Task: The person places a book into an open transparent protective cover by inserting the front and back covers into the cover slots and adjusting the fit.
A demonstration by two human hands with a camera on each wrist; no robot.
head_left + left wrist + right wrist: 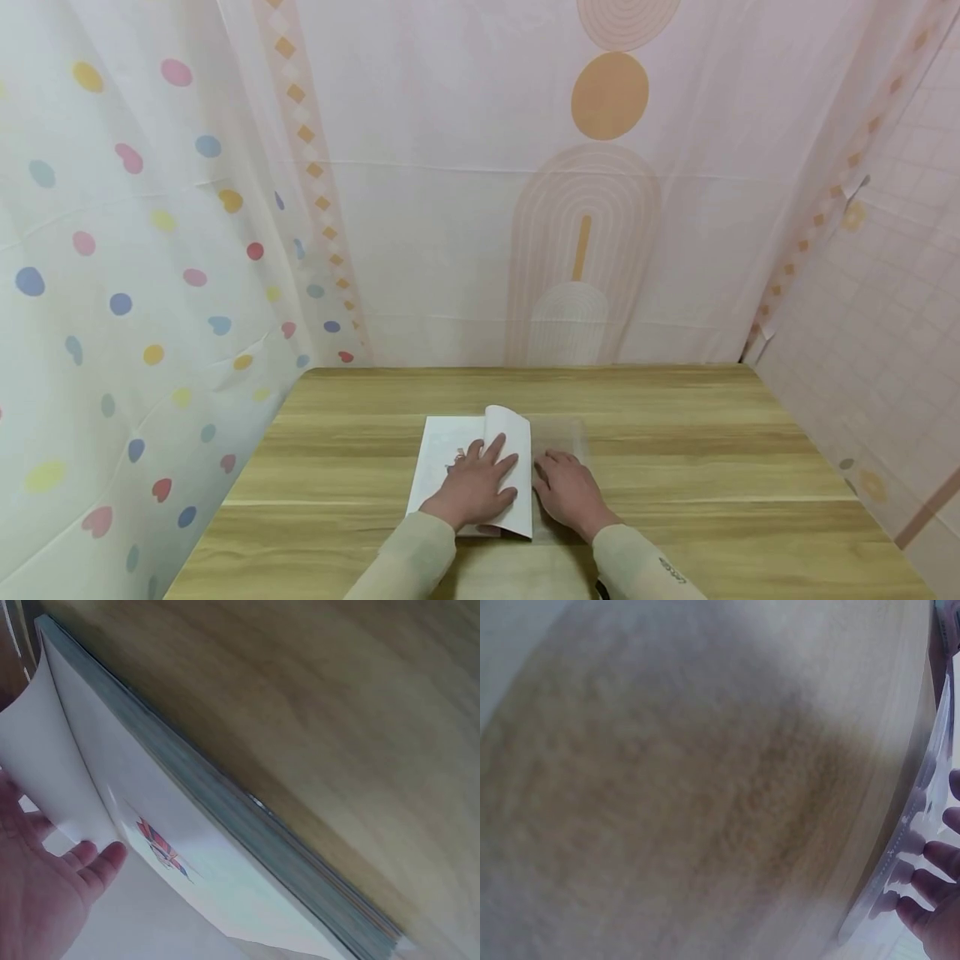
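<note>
The table (675, 467) in front of me is wood-grain, pale yellow-brown, smooth with a low sheen. Under my left hand (472, 492) lies a book (450, 450) of white paper, its cover smooth and faintly glossy, the page edges stacked grey. At three o'clock of it my right hand (570, 496) rests on a clear plastic sleeve (558, 433), shiny and slightly wrinkled. Thin printed cloth (450, 208) with creases hangs at twelve o'clock, matt.
</note>
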